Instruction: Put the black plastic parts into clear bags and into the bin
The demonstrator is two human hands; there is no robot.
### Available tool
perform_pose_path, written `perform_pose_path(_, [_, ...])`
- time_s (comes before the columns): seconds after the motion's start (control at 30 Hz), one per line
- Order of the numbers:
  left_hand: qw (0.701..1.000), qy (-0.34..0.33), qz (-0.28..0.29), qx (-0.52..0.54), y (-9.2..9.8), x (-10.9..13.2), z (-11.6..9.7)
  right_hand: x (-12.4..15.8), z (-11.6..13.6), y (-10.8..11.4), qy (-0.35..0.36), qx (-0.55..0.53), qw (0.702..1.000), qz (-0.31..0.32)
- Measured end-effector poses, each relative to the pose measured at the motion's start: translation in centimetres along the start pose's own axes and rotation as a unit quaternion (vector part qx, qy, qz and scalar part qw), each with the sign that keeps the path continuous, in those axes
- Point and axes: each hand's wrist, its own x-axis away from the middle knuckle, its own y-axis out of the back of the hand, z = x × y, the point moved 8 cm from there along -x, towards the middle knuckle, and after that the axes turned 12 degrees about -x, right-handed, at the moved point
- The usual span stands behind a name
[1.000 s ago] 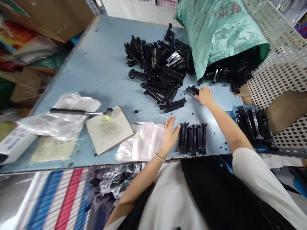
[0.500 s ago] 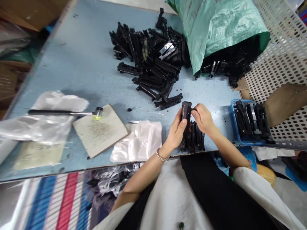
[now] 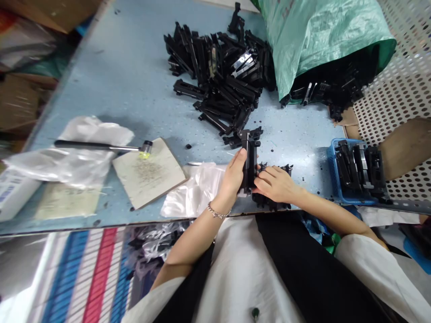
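My left hand (image 3: 232, 177) is wrapped around a long black plastic part (image 3: 249, 161), held nearly upright above the table's front edge. At the lower right side of that part, my right hand (image 3: 276, 183) has its fingers curled against it; whether they pinch something small is hidden. Under and behind my right hand lies a row of similar black parts (image 3: 288, 169), partly covered. Just beyond my left hand, the near end of a large heap of black parts (image 3: 229, 94) spreads over the blue table (image 3: 134, 76).
A green sack (image 3: 323, 40) spilling black parts stands at the back right. A blue basket (image 3: 333, 179) of parts sits at right by a perforated panel (image 3: 404, 89). Left are a hammer (image 3: 97, 146), a pale board (image 3: 148, 172) and clear plastic bags (image 3: 193, 188).
My left hand has moved slightly left with the black part, which now shows another side. My right hand has dropped from its upper end to its lower end. The whole view has shifted a little.
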Motion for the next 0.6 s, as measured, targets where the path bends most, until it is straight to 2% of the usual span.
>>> perform_pose_path(0.13, [1.0, 0.022, -0.004, 0.02, -0.5, 0.5, 0.6, 0.5, 0.2, -0.5, 0.053, 0.034, 0.998, -0.006])
perform_pose_path(0.27, [0.998, -0.053, -0.035, 0.007, -0.3, 1.5, -0.5, 0.7, -1.0, -0.9, 0.013, -0.018, 1.0, 0.008])
perform_pose_path(0.33, [0.996, -0.081, -0.037, -0.006, 0.0, 1.8, -0.9, 0.5, -1.7, -0.3, -0.003, -0.047, 0.999, 0.004])
perform_pose_path(0.4, [0.996, -0.078, -0.006, -0.03, 0.0, 1.9, -0.9, 0.1, -2.8, 1.4, -0.027, -0.017, 0.999, -0.024])
perform_pose_path(0.47, [0.996, -0.049, 0.052, -0.056, -0.3, 2.1, -0.4, -0.5, -3.8, 3.2, -0.047, 0.06, 0.996, -0.049])
perform_pose_path(0.53, [0.991, -0.006, 0.112, -0.073, -0.8, 2.5, 0.4, -0.9, -4.0, 4.0, -0.022, 0.126, 0.991, -0.036])
perform_pose_path(0.6, [0.985, 0.016, 0.15, -0.082, -1.1, 3.1, 0.9, -1.1, -3.6, 3.7, 0.031, 0.157, 0.987, -0.008])
